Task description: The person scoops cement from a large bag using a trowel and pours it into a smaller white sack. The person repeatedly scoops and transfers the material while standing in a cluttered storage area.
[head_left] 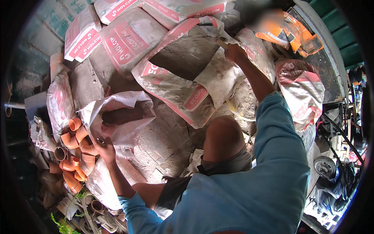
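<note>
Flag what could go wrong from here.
Spill: grey powder lies exposed in the torn-open bag and could slide out over its edge.
Collapse: the white sack has a slack mouth that could fold in if the left hand at its edge slips.
Knock: orange pipe fittings are heaped by that hand and could tumble.

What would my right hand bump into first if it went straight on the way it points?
Your right hand would probably meet the torn upper edge of the big open sack first, though depth is unclear there.
</note>
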The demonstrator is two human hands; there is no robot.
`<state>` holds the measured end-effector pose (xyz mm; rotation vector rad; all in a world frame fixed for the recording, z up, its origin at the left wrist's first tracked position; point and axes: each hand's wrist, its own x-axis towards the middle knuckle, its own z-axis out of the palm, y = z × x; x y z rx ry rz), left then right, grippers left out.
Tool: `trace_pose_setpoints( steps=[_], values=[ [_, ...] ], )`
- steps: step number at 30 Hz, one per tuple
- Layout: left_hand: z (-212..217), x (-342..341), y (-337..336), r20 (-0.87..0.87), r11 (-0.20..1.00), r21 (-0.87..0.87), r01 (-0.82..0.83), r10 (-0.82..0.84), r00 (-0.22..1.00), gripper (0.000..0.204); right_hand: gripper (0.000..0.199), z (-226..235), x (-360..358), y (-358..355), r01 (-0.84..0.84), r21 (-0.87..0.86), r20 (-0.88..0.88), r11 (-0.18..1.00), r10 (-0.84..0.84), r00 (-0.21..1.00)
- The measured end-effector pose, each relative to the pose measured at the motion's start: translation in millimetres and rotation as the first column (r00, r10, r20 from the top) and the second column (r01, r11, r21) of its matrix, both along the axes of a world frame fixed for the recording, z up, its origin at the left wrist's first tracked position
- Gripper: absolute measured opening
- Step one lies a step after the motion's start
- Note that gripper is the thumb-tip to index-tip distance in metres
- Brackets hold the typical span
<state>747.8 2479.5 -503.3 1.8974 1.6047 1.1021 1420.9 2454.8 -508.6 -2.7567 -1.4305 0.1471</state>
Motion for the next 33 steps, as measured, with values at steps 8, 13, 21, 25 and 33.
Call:
trace_pose_setpoints(
  steps=[8, 13, 21, 25, 33],
  values=[
    [-10, -1, 13, 0.12, 0.999, 0.015, 0.051, -0.053, 0.991, 0.078, 0.034, 3, -48, -42, -0.113, -0.017, 0.015, 0.993, 0.114, 0.993],
    [-17, -13, 18, 0.107, 0.996, 0.019, 0.085, -0.087, 0.99, 0.08, 0.037, 4, -62, -57, -0.17, -0.039, -0.053, 0.985, 0.168, 0.984],
    [-14, -30, 14, -0.029, 0.999, 0.032, 0.033, -0.032, 0.999, 0.076, 0.034, 12, -68, -21, -0.028, -0.084, -0.446, 0.996, -0.013, 0.895],
    [-7, -27, 10, 0.057, 1.0, -0.003, 0.02, -0.02, 0.998, 0.073, 0.036, -1, -95, -1, -0.176, -0.01, -0.549, 0.984, 0.142, 0.824],
    [19, -14, 1, 0.001, 0.989, -0.147, -0.017, 0.017, 1.0, 0.073, 0.035, 7, -104, -2, -0.128, -0.051, -0.763, 0.99, 0.044, 0.645]
  ],
)
